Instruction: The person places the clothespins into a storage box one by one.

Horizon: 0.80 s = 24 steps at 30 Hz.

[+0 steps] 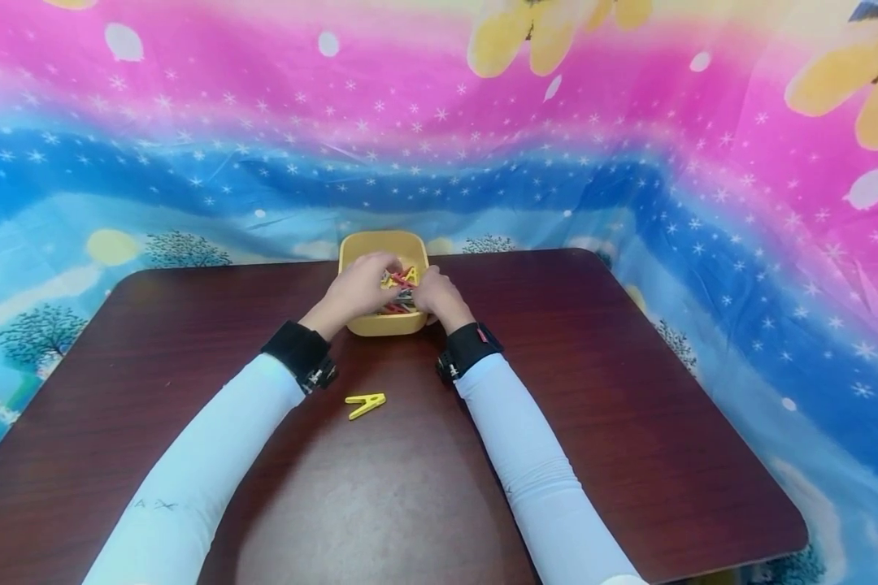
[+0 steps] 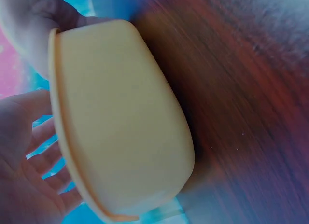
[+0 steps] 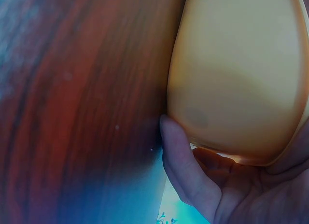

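A yellow plastic bin (image 1: 386,327) stands at the table's far edge, holding a pile of red, yellow and grey clothespins (image 1: 406,279). My left hand (image 1: 361,286) reaches over the bin's left side, above the pile; in the left wrist view its fingers (image 2: 47,160) are spread behind the rim, with no clothespin showing in them. At the right side, my right hand (image 1: 441,294) grips the bin's wall, one digit (image 3: 181,156) stretched low along the outside. One yellow clothespin (image 1: 373,400) lies on the table in front of the bin, between the forearms.
The dark brown wooden table (image 1: 593,422) has rounded corners. A colourful printed cloth (image 1: 439,122) hangs behind it and along the right side, close to the bin's back. Black straps with cameras (image 1: 315,370) sit on both wrists, over white sleeves.
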### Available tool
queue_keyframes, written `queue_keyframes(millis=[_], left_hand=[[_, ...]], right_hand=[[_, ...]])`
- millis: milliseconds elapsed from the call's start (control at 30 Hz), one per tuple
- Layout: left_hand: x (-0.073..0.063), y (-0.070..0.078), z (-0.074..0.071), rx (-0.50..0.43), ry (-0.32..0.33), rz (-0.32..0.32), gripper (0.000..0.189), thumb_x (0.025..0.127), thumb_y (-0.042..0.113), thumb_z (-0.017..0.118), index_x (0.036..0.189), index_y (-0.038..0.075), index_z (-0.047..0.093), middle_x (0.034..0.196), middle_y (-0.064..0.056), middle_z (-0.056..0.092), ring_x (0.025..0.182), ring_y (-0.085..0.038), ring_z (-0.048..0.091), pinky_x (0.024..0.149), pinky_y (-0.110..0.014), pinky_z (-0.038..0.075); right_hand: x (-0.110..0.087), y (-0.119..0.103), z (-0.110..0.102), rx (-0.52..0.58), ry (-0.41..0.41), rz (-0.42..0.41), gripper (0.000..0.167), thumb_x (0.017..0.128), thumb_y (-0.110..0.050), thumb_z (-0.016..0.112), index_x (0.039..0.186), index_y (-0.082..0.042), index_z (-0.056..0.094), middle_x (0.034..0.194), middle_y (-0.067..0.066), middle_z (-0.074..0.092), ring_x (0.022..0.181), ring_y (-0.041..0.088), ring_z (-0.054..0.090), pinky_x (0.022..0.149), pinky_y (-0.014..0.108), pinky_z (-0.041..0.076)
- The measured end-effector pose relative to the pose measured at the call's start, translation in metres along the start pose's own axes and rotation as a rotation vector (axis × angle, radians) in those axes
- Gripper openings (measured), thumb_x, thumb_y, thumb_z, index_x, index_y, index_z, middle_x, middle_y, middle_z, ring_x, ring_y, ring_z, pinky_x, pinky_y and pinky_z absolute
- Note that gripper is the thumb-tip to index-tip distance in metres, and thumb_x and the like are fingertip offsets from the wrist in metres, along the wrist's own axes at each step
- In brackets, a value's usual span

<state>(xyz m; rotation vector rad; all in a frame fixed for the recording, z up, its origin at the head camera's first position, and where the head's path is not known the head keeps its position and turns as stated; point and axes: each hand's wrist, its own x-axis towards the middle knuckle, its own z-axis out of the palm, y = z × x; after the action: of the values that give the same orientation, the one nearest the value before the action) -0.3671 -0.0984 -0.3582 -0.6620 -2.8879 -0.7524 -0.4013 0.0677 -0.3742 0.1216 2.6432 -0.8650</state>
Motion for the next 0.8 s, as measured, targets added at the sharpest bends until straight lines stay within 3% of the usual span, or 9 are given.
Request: queue_keyframes(millis=[267,400,567,800], left_hand=[[-0.028,0.015,-0.006,-0.027,0.063,0.077,0.037,0.097,0.016,0.077,0.132,0.004,0.071,0.138,-0.017,0.071,0.134,-0.037,0.063,0.115,-0.053,0.055],[-0.047,0.029,-0.007,-0.006,0.058,0.123,0.036,0.097,0.018,0.079,0.131,0.006,0.071,0.134,-0.014,0.073,0.131,-0.034,0.065,0.116,-0.052,0.055],[-0.075,0.041,-0.011,0.008,0.0,0.152,0.037,0.097,0.019,0.08,0.13,0.005,0.072,0.129,-0.015,0.076,0.126,-0.033,0.069,0.113,-0.052,0.058],[-0.101,0.044,-0.008,0.041,-0.167,0.149,0.045,0.094,0.022,0.084,0.132,0.004,0.071,0.132,-0.016,0.075,0.123,-0.033,0.07,0.107,-0.05,0.061]], right_hand=[[-0.002,0.002,0.0,0.002,-0.012,-0.003,0.069,0.115,-0.022,0.045,0.172,-0.004,0.009,0.149,0.026,0.055,0.09,0.029,0.075,0.063,0.033,0.067],[-0.002,0.003,0.001,-0.013,-0.001,-0.011,0.068,0.115,-0.023,0.047,0.17,-0.003,0.013,0.143,0.026,0.059,0.089,0.029,0.076,0.062,0.032,0.067],[-0.003,0.001,0.005,-0.013,0.019,-0.016,0.066,0.115,-0.024,0.049,0.168,-0.002,0.017,0.138,0.025,0.061,0.087,0.029,0.076,0.061,0.032,0.067],[-0.002,0.0,0.005,-0.012,0.043,-0.003,0.066,0.115,-0.023,0.048,0.17,-0.003,0.016,0.138,0.024,0.06,0.092,0.03,0.075,0.063,0.034,0.067]])
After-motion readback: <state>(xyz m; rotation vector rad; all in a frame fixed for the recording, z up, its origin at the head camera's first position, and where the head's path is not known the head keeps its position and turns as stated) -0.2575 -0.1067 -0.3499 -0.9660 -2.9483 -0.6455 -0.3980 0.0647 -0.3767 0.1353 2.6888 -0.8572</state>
